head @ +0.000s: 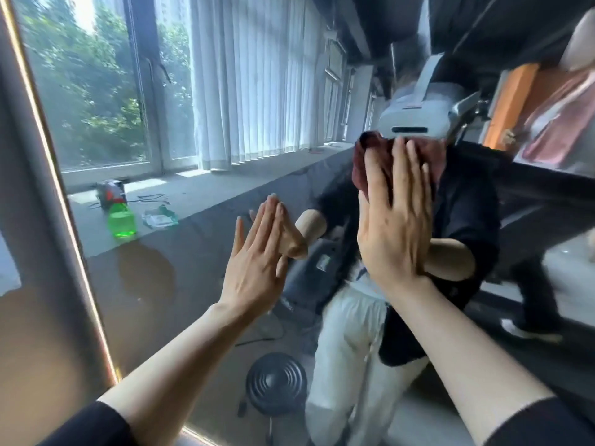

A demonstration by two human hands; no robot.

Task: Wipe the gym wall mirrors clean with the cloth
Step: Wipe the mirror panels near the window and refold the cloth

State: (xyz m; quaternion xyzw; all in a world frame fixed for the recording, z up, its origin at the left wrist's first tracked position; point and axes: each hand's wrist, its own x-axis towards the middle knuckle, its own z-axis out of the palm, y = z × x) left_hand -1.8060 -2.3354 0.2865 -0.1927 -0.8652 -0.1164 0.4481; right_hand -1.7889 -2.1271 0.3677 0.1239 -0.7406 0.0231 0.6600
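Right hand flat, fingers straight, pressing dark red cloth onto mirror, cloth bunched under and past fingertips. Left hand flat, fingertips touching glass, holding nothing. Best bet imo: keep even palm pressure, overlap strokes, skip smudging with bare fingers.

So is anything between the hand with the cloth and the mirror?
Only the dark red cloth itself. The right hand presses it flat against the large wall mirror, fingers straight. The left hand rests bare on the glass beside it. Nothing else visible is in the way.
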